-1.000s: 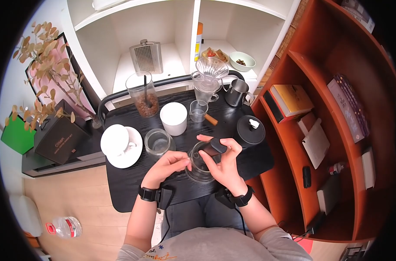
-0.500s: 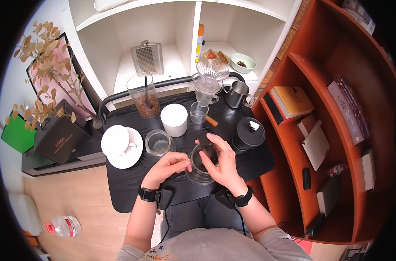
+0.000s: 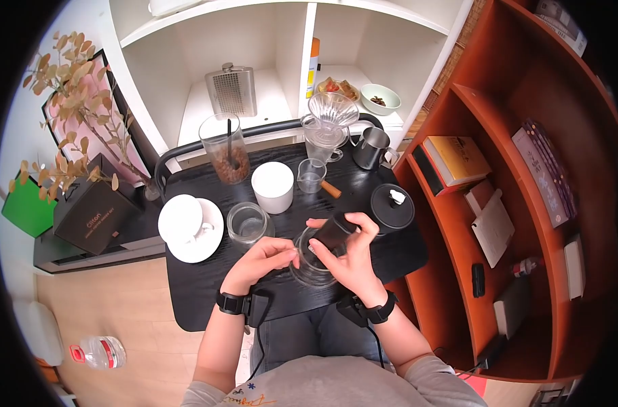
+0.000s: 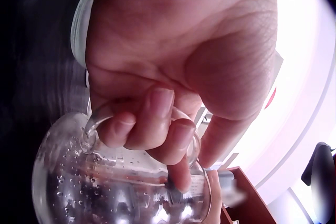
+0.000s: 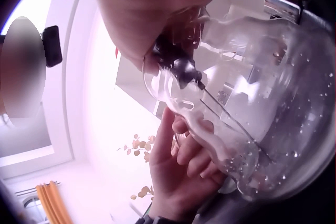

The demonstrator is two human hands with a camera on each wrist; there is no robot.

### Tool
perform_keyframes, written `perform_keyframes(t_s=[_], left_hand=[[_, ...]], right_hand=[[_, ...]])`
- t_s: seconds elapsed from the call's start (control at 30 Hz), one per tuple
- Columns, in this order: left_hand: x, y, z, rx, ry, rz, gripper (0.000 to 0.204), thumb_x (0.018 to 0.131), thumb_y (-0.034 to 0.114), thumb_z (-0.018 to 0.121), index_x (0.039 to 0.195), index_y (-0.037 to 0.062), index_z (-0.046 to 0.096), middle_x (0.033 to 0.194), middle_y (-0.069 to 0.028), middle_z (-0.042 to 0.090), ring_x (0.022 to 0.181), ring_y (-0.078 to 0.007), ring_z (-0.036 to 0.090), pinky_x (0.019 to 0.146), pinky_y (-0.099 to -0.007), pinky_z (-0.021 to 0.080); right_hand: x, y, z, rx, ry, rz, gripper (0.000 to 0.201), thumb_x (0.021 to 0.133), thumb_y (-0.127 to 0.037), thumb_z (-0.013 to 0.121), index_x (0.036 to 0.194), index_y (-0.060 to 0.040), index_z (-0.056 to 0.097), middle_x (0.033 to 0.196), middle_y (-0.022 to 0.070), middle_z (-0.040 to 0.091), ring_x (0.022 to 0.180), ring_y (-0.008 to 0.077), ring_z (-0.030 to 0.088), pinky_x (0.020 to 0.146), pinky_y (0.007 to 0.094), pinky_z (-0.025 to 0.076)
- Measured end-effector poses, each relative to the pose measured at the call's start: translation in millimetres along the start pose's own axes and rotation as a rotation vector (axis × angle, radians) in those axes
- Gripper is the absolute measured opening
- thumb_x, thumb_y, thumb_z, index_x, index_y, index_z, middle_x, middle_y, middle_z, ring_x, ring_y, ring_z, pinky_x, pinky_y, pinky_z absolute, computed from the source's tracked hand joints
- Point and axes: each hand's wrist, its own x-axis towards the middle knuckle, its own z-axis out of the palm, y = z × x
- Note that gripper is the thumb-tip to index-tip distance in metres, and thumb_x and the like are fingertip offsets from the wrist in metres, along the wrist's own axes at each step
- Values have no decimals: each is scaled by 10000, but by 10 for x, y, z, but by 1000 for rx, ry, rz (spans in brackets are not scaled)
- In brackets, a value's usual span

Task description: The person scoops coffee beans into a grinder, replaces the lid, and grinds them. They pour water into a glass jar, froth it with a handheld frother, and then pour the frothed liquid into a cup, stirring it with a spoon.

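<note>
In the head view my left hand (image 3: 260, 263) is at the left side of a round glass pot (image 3: 311, 275) on the black table. Its fingers curl through the clear glass handle (image 4: 100, 116), as the left wrist view shows. My right hand (image 3: 356, 263) holds a black handheld frother (image 3: 336, 231) over the pot's mouth, the body leaning to the right. A thin metal shaft (image 5: 236, 124) runs from its black end down inside the pot. Droplets cling to the pot's glass wall.
Around the pot stand a glass jar (image 3: 248, 224), a white canister (image 3: 273, 188), a white cup (image 3: 180, 217) on a saucer (image 3: 212, 241), a black lidded canister (image 3: 391, 209), a small wooden-handled glass pitcher (image 3: 311, 177), a steel pitcher (image 3: 371, 149) and a tall container of beans (image 3: 230, 165).
The frother's body swings in my right hand: leaning right at first, tipped back under the fingers half a second ago, now leaning right again. My left hand and the pot stay in place.
</note>
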Motion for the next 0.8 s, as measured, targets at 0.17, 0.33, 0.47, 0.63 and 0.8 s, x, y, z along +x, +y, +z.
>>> perform_keyframes(t_s=[0.17, 0.33, 0.47, 0.63, 0.8], left_hand=[[-3, 14, -6, 2, -8, -8, 251, 923, 230, 549, 802, 22, 624, 699, 60, 521, 613, -12, 384, 542, -186, 288], [-14, 32, 6, 19, -5, 9, 250, 924, 222, 548, 801, 19, 623, 689, 61, 506, 614, -11, 379, 542, -188, 288], [-7, 8, 18, -7, 9, 20, 248, 925, 217, 545, 800, 17, 623, 693, 60, 513, 619, -11, 383, 545, -186, 291], [6, 13, 20, -11, 0, 15, 258, 920, 213, 548, 800, -4, 615, 693, 50, 513, 605, -14, 369, 536, -185, 278], [-7, 47, 42, 3, 25, 32, 271, 915, 211, 552, 796, -25, 608, 674, 46, 492, 583, -15, 346, 520, -182, 257]], right_hand=[[71, -58, -56, -174, -108, 21, 682, 770, -101, 712, 1317, -46, 309, 987, 107, 668, 903, 254, 664, 833, 334, 470], [128, -161, -72, -342, -145, -1, 538, 765, -115, 704, 1254, -76, 483, 964, 100, 662, 859, 265, 632, 809, 356, 455], [46, -67, -35, -253, -67, 12, 462, 764, -61, 688, 1197, -71, 525, 1021, 113, 642, 866, 284, 617, 799, 364, 467], [-65, 71, -2, -150, 5, -33, 454, 770, -6, 679, 1168, -59, 468, 1079, 130, 623, 876, 309, 621, 779, 363, 482], [-14, 24, -20, -13, -47, -83, 526, 812, 64, 620, 1189, -66, 276, 1086, 187, 611, 826, 212, 657, 751, 308, 508]])
